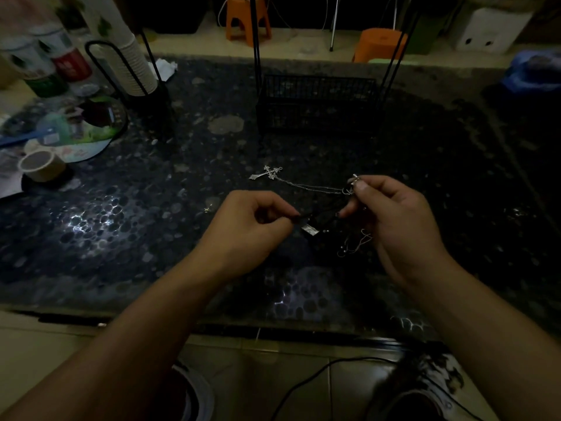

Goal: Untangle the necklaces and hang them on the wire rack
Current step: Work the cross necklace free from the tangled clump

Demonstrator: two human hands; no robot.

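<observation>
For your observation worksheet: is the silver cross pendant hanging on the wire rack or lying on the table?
Lying on the table. The cross pendant rests flat on the dark tabletop, in front of the wire rack.

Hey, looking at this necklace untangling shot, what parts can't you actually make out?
- Head view: top of the wire rack is cut off by the upper edge, so its hanging bar is unseen.
- Dark cord between left hand and right hand blends into the dim table; tangles unreadable.
- Thin chain from the cross pendant is too fine to trace.
- Right hand hides what its fingertips pinch.
</observation>
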